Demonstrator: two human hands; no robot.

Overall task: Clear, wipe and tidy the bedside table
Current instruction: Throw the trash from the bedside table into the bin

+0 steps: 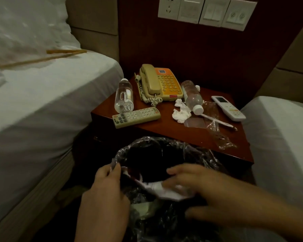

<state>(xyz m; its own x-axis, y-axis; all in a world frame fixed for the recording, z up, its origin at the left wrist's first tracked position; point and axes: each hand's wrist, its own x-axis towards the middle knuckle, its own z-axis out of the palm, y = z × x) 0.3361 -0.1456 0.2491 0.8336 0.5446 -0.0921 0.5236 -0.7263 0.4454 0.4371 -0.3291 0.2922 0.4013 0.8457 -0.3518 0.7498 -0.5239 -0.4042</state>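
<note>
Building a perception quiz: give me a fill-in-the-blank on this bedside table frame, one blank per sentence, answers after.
1. The telephone handset rests on its ____.
2. The capped bottle to the right of the telephone lies on its ____.
3. The left hand pinches the rim of the ____ lining the bin.
4. The white remote lies nearest the table's ____ edge.

Missing words: cradle; side; plastic bag; right
</note>
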